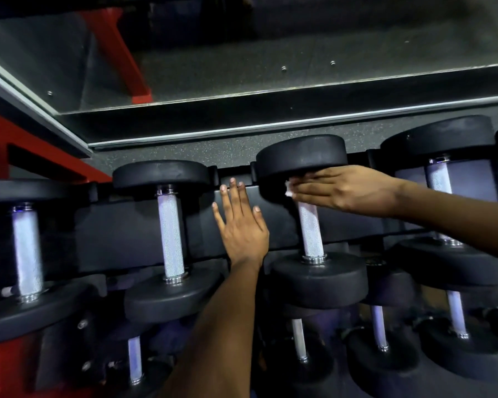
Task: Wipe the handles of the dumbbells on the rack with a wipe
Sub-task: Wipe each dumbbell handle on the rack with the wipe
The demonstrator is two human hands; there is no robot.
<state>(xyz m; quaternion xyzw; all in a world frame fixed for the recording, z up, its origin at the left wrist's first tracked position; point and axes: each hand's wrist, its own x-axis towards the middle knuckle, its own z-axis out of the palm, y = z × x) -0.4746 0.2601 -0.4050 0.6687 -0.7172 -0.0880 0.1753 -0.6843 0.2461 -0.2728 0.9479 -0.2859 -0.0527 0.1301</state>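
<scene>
Black dumbbells with knurled silver handles lie in a row on the black rack [127,231]. My right hand [342,191] reaches in from the right and holds a small white wipe [288,188] at its fingertips. It presses the wipe against the top end of the middle dumbbell's handle [311,231], just under the upper weight head [301,156]. My left hand [242,225] lies flat with fingers spread on the rack panel, between that dumbbell and the one to its left [170,234]. It holds nothing.
More dumbbells sit at the far left [28,251] and right [439,176], with a lower row beneath [299,337]. A red frame [0,156] stands at the left. A mirror edge [242,110] runs behind the rack above the speckled floor.
</scene>
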